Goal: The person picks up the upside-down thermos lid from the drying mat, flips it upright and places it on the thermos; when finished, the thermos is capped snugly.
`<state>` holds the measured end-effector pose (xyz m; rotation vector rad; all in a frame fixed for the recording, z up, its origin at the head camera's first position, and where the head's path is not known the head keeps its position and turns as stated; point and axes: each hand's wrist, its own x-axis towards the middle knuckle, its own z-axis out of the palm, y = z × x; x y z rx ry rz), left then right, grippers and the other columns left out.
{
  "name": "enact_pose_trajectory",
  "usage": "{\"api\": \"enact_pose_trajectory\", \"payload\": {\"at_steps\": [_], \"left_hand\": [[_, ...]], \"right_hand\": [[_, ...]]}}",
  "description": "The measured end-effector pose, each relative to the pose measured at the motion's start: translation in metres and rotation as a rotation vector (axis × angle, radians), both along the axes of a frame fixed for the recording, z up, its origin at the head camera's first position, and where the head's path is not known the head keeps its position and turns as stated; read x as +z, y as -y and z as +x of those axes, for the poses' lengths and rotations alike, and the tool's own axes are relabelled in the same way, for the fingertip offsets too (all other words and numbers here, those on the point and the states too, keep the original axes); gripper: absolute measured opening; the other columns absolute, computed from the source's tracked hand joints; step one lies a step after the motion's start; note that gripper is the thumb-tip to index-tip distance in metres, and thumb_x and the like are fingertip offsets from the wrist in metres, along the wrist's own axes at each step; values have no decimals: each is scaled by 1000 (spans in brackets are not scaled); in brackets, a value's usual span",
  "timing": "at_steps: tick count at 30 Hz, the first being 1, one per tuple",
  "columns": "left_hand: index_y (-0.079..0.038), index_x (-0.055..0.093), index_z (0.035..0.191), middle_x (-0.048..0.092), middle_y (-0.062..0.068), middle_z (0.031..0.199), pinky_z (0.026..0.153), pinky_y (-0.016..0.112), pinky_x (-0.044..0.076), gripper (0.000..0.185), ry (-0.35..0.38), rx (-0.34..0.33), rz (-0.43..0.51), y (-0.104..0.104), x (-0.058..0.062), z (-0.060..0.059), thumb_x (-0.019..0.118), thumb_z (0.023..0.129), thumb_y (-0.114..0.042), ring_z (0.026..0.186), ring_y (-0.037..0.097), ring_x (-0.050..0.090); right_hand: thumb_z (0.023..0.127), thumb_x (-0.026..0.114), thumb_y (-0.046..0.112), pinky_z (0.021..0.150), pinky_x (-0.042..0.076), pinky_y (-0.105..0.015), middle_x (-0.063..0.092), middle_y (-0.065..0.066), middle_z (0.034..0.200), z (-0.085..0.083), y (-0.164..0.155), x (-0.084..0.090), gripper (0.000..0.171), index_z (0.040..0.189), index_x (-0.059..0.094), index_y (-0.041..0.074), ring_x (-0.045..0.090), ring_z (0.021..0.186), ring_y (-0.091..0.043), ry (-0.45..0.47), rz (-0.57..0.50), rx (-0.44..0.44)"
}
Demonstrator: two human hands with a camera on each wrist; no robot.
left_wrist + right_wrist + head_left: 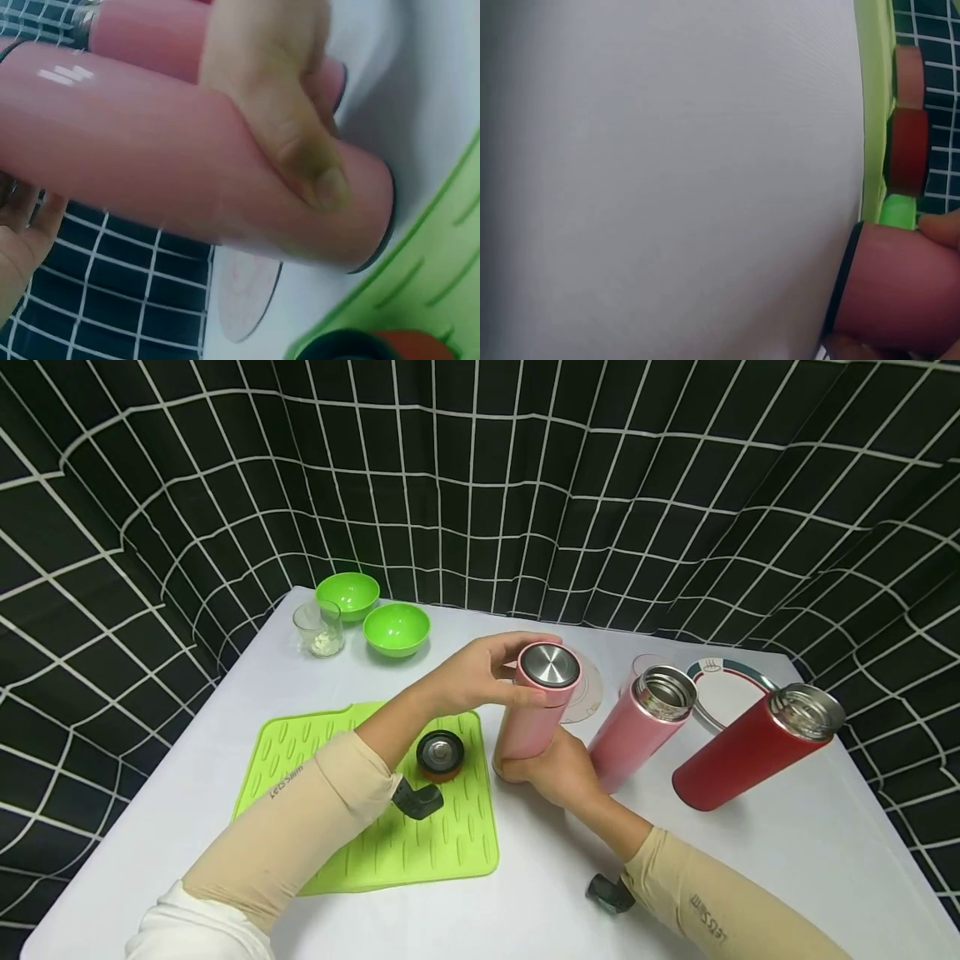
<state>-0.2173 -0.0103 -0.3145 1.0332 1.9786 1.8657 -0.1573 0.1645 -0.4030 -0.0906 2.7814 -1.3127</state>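
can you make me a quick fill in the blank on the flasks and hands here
1. The left hand grips the lid of the ____ capped flask.
2. The right hand holds that flask near its ____.
3. The loose red lid lies on the green ____.
4. The red flask has no ____ on.

Missing words: pink; base; mat; lid

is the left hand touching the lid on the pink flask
Touching: the head view shows the left hand with fingers curled round the lid atop the pink flask.
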Motion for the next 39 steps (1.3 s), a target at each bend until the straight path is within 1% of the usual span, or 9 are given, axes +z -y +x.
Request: {"api": "enact_pose_trajectory", "payload": {"at_steps": [7,13,20,26,28,30,34,37,39], "left_hand": [[-8,58,126,64,-1,115,88,33,51,65,-50,144,-5,-6,-4,4,90,69,-15,103,17,61],[-4,48,140,60,5,128,99,36,45,65,4,-109,33,1,-7,-12,76,81,-1,117,19,56],[-8,58,121,63,-3,112,88,32,50,67,-128,215,-6,-9,-3,7,92,64,-18,101,14,60],[-2,56,135,63,6,125,98,37,46,64,100,-64,99,-1,-10,-13,79,76,2,112,24,61],[-1,51,138,59,9,130,100,38,45,64,110,-112,104,-1,-12,-14,74,78,6,116,25,58],[-1,48,138,55,7,131,99,37,45,69,29,-63,79,-3,-12,-8,78,76,2,117,23,56],[-7,46,130,51,2,125,92,31,48,80,-188,231,-31,-14,-7,13,92,66,-25,111,15,54],[-11,51,125,56,-2,118,86,28,50,80,-205,398,-48,-24,-6,24,94,62,-34,102,12,57],[-10,57,123,61,-3,115,85,29,51,73,-186,428,-14,-27,-7,26,94,63,-29,100,12,59]], "right_hand": [[62,89,27,73,48,-34,65,2,84,-2,-3,1,48,101,63,17,58,78,-19,13,28,28],[61,89,25,72,48,-34,65,2,84,-3,-5,0,48,100,63,18,57,78,-20,13,5,25],[61,91,24,76,48,-35,65,0,88,-2,-4,-1,55,107,61,15,58,82,-20,9,3,31],[61,90,21,76,47,-35,66,0,87,-4,-4,-1,51,104,62,16,58,81,-20,0,-4,33],[62,90,21,77,47,-36,66,0,87,-4,-5,-2,51,105,62,15,58,82,-21,8,-9,35],[62,90,22,77,47,-36,66,0,88,-3,-5,-3,53,107,62,15,58,83,-20,20,-7,36],[63,90,26,79,47,-35,66,2,90,-3,-6,-3,55,109,62,15,58,85,-18,-6,41,55],[63,90,30,80,47,-35,66,3,92,-6,-6,-3,58,112,61,15,58,87,-18,-28,75,67],[63,89,31,80,47,-35,66,3,93,-7,-6,-2,61,114,59,15,59,88,-18,-20,86,69]]}}
